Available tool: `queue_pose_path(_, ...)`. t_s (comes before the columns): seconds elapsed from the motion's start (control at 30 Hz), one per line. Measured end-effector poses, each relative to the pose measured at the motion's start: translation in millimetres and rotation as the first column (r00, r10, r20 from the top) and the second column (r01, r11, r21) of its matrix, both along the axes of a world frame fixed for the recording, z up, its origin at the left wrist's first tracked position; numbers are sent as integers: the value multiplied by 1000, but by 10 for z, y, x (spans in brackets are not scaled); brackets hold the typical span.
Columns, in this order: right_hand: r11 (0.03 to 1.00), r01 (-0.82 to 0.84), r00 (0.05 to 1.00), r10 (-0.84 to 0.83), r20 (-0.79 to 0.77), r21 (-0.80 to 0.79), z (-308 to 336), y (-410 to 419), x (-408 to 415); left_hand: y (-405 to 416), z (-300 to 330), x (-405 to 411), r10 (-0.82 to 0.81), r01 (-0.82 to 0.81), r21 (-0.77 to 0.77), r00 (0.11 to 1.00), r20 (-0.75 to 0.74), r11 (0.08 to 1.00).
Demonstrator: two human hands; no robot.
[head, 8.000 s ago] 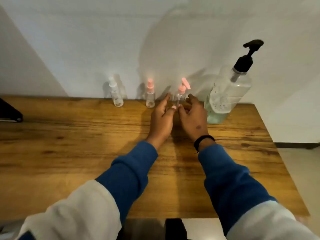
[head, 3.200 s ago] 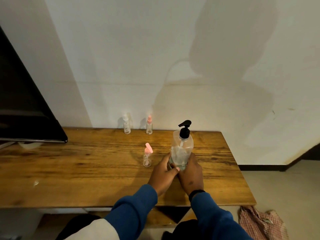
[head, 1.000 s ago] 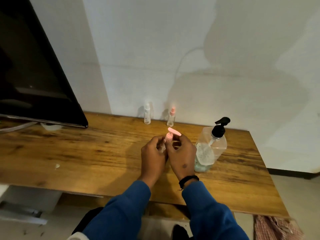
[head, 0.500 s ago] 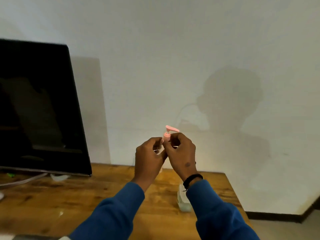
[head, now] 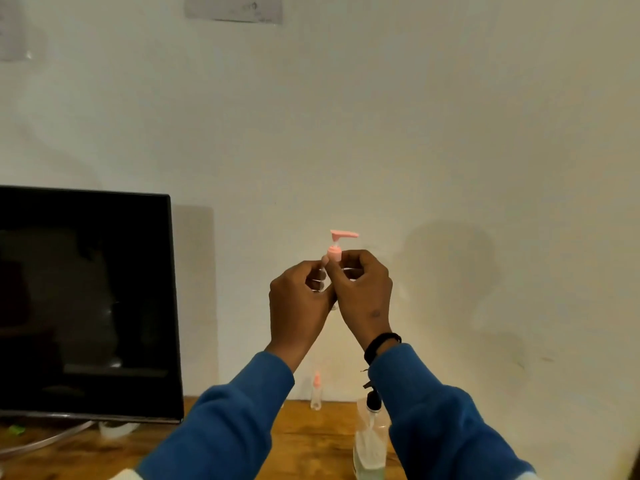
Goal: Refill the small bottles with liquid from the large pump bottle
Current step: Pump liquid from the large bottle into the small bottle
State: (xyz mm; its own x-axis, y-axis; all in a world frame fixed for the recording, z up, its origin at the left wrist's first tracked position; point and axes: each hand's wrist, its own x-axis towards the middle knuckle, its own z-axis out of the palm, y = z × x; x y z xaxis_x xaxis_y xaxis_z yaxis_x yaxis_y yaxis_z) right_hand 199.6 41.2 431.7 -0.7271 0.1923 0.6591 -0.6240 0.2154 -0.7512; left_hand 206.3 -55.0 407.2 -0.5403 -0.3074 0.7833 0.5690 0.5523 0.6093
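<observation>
Holding a small bottle [head: 323,282] up in front of the wall, both hands meet at chest height well above the table [head: 311,441]. The left hand [head: 298,306] curls round the clear body, its grip closed on it so that little of the body shows between the fingers. The right hand [head: 362,289] pinches the pink collar of the pump top [head: 337,245] — thumb and forefinger tight on it, the pink spout standing clear above both hands and pointing right. Below, on the table, the large pump bottle [head: 369,445] stands just beside the right sleeve, partly hidden by it. A second small bottle [head: 316,393] with a pink top stands by the wall. A dark monitor [head: 86,303] sits at the left.
</observation>
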Motion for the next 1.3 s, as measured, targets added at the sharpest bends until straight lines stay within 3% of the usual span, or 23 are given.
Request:
queue_pose_path(0.57,997,62,994,-67,-91,-55,324,-52,215,46,360,175,56,-58,-43,997,-57,997)
queue_pose_path(0.83,998,-53,997,52,-62,-21,365,-76,203,-1,437,245,-3,3,-9,1000,-24,1000)
queue_pose_path(1.03,967,-130,991,134,3,-221,395,-135,272,17,457,286,-11,11,4,1000,-25,1000)
queue_pose_path(1.3,962,-88,996,82,-32,-260,468,-147,288,21,509,307,-5,4,-23,999,-54,1000)
